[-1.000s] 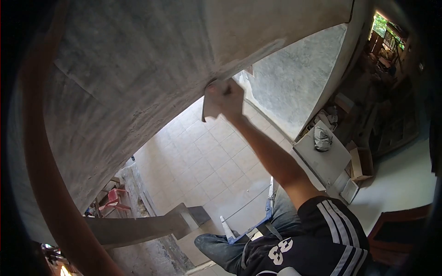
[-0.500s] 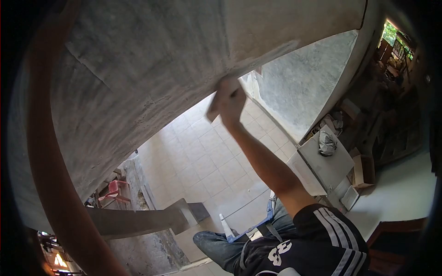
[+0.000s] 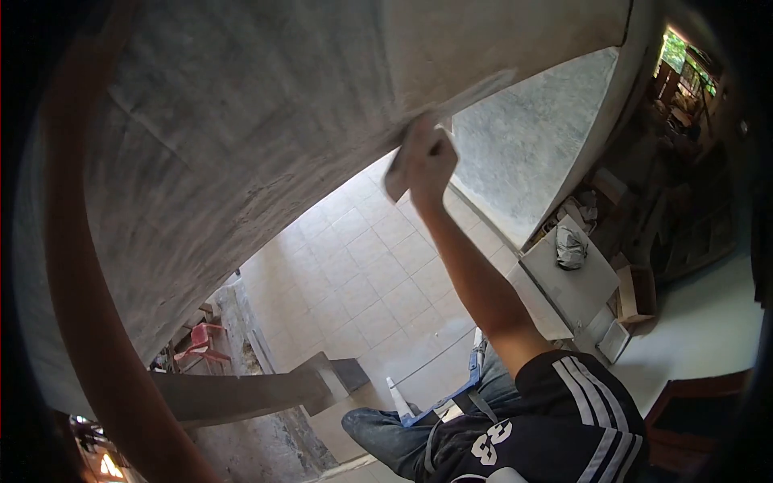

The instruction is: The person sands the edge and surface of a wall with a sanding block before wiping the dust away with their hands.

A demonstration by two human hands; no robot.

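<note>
My right hand (image 3: 435, 157) is closed around a flat, grey-brown piece (image 3: 395, 179) with a straight edge, blurred by motion; its kind does not show. The hand is at the lower edge of a large grey plastered surface (image 3: 266, 105). A pale smear (image 3: 483, 92) marks the plaster just beyond the hand. My left arm (image 3: 84, 266) reaches up along the left side of the view, close to the same plaster. My left hand fades into the dark upper left corner, its fingers hidden.
Far below lies a tiled floor (image 3: 354, 258). A grey beam (image 3: 241, 394) juts in at lower left, near a red plastic chair (image 3: 203, 342). At right, a crumpled bag (image 3: 571, 244) rests on a white board (image 3: 592, 278), beside a cardboard box (image 3: 636, 291). A mottled grey wall (image 3: 527, 137) stands behind.
My right hand has moved right and slightly up along the plaster's lower edge, with the flat piece still in it. My left arm has hardly moved.
</note>
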